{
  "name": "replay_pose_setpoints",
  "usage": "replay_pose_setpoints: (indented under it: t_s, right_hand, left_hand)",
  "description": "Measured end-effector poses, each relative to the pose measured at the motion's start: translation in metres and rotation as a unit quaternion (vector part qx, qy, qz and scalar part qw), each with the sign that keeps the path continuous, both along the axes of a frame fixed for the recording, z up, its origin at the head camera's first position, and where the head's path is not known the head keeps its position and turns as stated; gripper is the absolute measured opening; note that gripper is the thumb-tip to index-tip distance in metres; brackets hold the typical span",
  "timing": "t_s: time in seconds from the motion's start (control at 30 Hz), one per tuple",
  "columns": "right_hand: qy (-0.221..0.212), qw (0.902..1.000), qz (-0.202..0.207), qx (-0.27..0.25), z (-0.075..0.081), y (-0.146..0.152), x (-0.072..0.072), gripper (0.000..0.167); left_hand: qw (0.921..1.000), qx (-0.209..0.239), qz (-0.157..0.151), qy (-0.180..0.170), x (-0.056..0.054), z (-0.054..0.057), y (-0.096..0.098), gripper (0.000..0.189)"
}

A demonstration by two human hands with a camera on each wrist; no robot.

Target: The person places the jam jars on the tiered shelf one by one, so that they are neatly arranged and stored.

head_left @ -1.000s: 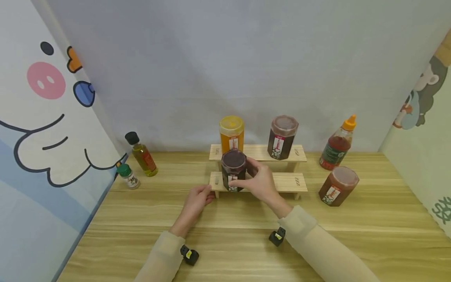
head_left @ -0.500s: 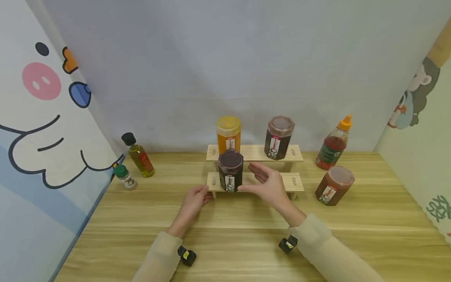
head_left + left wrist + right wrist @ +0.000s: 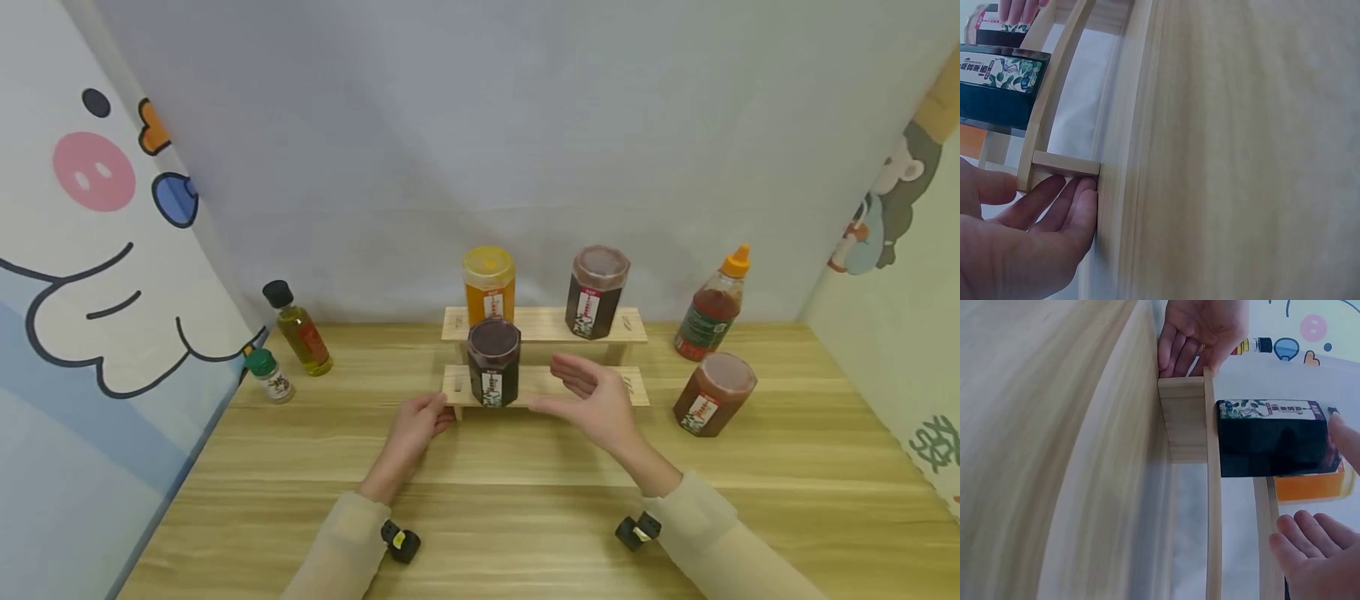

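A dark hexagonal jar (image 3: 495, 362) stands upright at the left of the lower step of a two-step wooden rack (image 3: 540, 383). At the rack's left end, my left hand (image 3: 411, 429) holds the lower step, thumb on the board and fingers beneath it by the leg (image 3: 1066, 164). My right hand (image 3: 600, 408) is apart from the jar, to its right, with thumb and fingers spread and nothing between them. Up on the back step are a jar with yellow-orange contents (image 3: 491, 287), partly hidden by the front jar, and another dark jar (image 3: 597, 292) at the right.
Right of the rack stand a reddish-brown hexagonal jar (image 3: 715, 396) and a red sauce squeeze bottle (image 3: 708, 312) with an orange tip. Leftward are an oil bottle (image 3: 302, 333) with a black cap and a small green-capped shaker (image 3: 272, 379). A wall rises behind the table.
My right hand has let go of the dark jar and drawn back to the right. The jar stays on the lower step, and my left hand keeps its place on the rack.
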State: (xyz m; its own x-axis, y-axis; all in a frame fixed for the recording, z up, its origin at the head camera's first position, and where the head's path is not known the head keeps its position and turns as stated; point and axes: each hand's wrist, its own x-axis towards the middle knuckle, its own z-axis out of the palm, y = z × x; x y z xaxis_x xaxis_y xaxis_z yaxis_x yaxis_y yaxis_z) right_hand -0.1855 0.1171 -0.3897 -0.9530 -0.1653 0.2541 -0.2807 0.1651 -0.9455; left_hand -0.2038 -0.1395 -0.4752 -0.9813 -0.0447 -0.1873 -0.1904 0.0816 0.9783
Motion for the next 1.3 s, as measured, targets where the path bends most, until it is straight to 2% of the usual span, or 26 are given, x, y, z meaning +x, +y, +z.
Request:
replay_pose_setpoints:
  t_s: [0.33, 0.57, 0.7, 1.0, 1.3]
  right_hand:
    - [0.031, 0.9984, -0.039, 0.026, -0.008, 0.020, 0.008, 0.065]
    - [0.044, 0.9963, -0.067, 0.031, -0.027, 0.045, -0.001, 0.071]
    - [0.064, 0.9944, -0.077, 0.033, -0.023, 0.055, 0.001, 0.071]
    - [0.064, 0.9946, -0.081, 0.014, -0.010, 0.078, 0.006, 0.067]
    - [0.096, 0.9889, -0.108, 0.036, -0.006, 0.103, 0.008, 0.068]
  left_hand:
    - [0.9999, -0.008, -0.007, -0.001, 0.000, 0.001, 0.000, 0.040]
    - [1.0000, -0.007, -0.005, -0.004, 0.000, 0.001, 0.001, 0.040]
    - [0.9999, -0.009, -0.008, -0.002, 0.000, 0.001, 0.000, 0.039]
    - [0.9999, -0.011, -0.008, -0.006, 0.001, 0.001, 0.001, 0.041]
    - [0.9999, -0.005, -0.010, -0.008, -0.001, 0.000, 0.002, 0.040]
